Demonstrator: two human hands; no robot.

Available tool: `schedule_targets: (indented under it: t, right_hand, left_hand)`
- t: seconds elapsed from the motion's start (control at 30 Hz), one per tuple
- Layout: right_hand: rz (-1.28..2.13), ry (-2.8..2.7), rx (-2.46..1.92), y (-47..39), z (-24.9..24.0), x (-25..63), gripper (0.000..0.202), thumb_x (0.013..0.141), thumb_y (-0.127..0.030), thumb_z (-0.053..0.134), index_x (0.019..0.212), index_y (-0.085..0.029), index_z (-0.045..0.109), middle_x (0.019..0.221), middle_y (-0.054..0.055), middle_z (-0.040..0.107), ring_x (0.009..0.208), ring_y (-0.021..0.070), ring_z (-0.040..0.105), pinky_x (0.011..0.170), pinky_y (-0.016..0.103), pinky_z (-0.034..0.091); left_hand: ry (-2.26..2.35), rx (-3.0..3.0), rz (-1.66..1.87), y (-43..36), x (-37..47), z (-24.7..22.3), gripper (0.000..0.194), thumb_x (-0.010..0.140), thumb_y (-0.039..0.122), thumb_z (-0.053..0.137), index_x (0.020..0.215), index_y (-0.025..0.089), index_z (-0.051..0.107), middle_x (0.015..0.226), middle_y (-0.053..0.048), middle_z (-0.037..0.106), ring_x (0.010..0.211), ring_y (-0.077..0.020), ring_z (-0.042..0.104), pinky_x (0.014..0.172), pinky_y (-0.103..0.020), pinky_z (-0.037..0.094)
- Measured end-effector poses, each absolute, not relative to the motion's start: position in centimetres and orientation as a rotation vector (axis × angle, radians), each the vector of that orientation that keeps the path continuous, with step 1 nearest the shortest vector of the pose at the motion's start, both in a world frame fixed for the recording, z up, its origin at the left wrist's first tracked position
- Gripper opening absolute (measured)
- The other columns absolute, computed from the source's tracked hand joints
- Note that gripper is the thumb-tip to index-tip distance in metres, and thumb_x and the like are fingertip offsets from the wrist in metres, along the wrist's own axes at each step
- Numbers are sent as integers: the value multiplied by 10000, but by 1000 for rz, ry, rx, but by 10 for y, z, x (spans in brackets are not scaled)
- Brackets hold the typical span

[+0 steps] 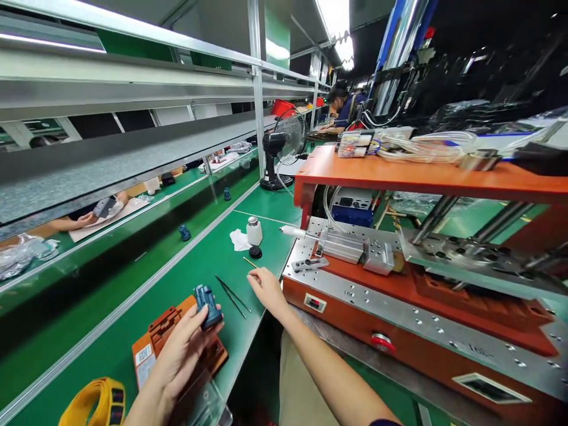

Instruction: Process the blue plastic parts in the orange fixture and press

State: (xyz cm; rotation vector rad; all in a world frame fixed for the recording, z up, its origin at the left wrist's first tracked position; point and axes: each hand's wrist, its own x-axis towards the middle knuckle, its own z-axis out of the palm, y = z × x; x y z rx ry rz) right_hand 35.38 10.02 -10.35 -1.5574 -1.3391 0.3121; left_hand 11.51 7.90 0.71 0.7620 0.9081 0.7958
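My left hand [180, 346] is closed around a dark blue moulded plastic part [206, 305], held upright above an orange fixture block [156, 332]. My right hand [268, 291] pinches a thin tan stick [249, 261], whose end sticks out past the fingertips toward a round black cap [255, 252]. Between both hands, black tweezers [231, 294] lie on the green bench [186, 278]. Beyond the stick stand a white bottle with a metal top [254, 229] and a crumpled white tissue [239, 239].
An orange press machine [350, 319] with a red button [382, 342] fills the right side. A black fan [275, 151] stands at the back. More blue parts [184, 232] sit on the belt at left. A yellow tape roll [95, 402] lies front left. Other people's hands [84, 222] work across the line.
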Motion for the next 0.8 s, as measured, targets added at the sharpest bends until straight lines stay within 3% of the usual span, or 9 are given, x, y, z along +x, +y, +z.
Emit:
schedule_targets:
  t: [0.23, 0.4, 0.63, 0.8]
  right_hand:
    - [211, -1270, -1599, 110, -149, 349, 231, 977, -268, 512, 827, -194, 670, 765, 22, 633, 688, 172, 600, 648, 282, 416]
    - [61, -1272, -1571, 114, -166, 344, 177, 939, -219, 552, 790, -209, 647, 759, 13, 638, 721, 173, 609, 638, 268, 395]
    - [-185, -1255, -1503, 126, -190, 345, 185, 913, -174, 532, 761, -210, 633, 725, 15, 639, 665, 161, 580, 590, 265, 377]
    - [-278, -1232, -1465, 129, -194, 346, 224, 918, -168, 524, 720, -208, 619, 668, 1, 609, 618, 141, 557, 563, 254, 355]
  left_hand:
    - [832, 1317, 529, 85, 169, 3, 460, 727, 428, 877, 1128, 233, 766, 1074, -71, 742, 999, -246, 680, 923, -349, 528]
    - [629, 1891, 357, 87, 200, -11, 481, 687, 367, 883, 1149, 279, 783, 1142, -87, 748, 1115, -352, 640, 1025, -437, 459]
    - [358, 2189, 324, 88, 226, -46, 446, 796, 421, 790, 1197, 233, 731, 1170, -107, 739, 1090, -315, 649, 987, -403, 494]
    - [306, 2233, 415, 101, 222, -63, 460, 823, 355, 770, 1258, 233, 686, 1256, -114, 707, 1172, -302, 628, 1045, -402, 465]
